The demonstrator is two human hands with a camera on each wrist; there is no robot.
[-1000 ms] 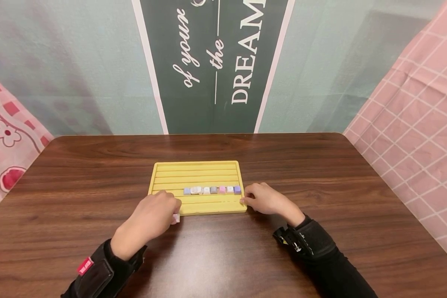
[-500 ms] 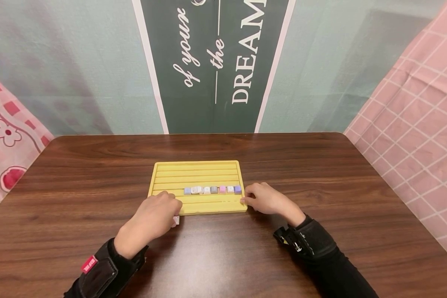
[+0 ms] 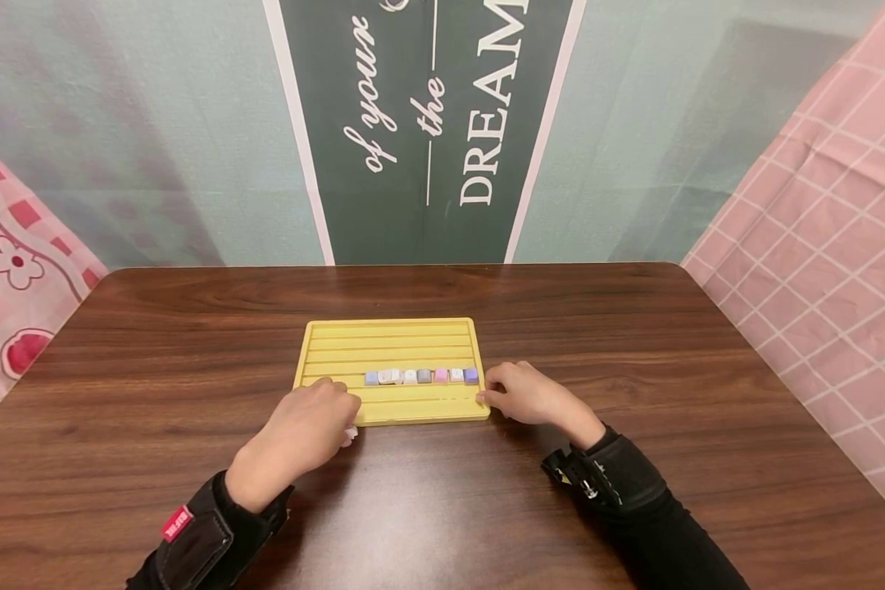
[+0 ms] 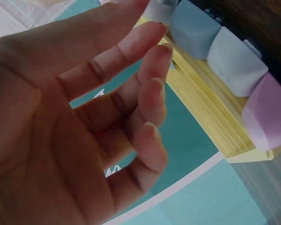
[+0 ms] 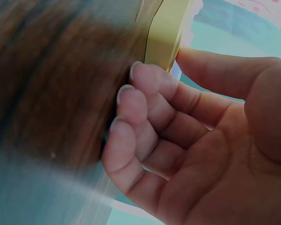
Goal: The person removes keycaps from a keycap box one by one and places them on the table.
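Note:
A shallow yellow tray [image 3: 387,332] with ridged rows lies on the table. One row of several pastel keycaps [image 3: 424,376] fills its right part. My left hand [image 3: 295,434] is at the tray's front left corner, thumb and index finger pinching a whitish keycap [image 3: 351,433], mostly hidden under the hand. In the left wrist view, a blue-grey keycap [image 4: 194,28], a white keycap [image 4: 236,61] and a pink keycap [image 4: 269,112] stand beside the fingers, near the tray edge. My right hand [image 3: 527,395] grips the tray's front right corner [image 5: 166,37] between thumb and curled fingers.
The brown wooden table [image 3: 597,328] extends around the tray on all sides. Behind it hangs a green cloth [image 3: 442,221] with white lettering. Pink checked cloth [image 3: 819,246] hangs at the right, and patterned pink cloth [image 3: 22,270] at the left.
The whitish keycap at my left fingertips has turned and tilted slightly. The left hand has barely shifted; the right hand and the tray have stayed in place.

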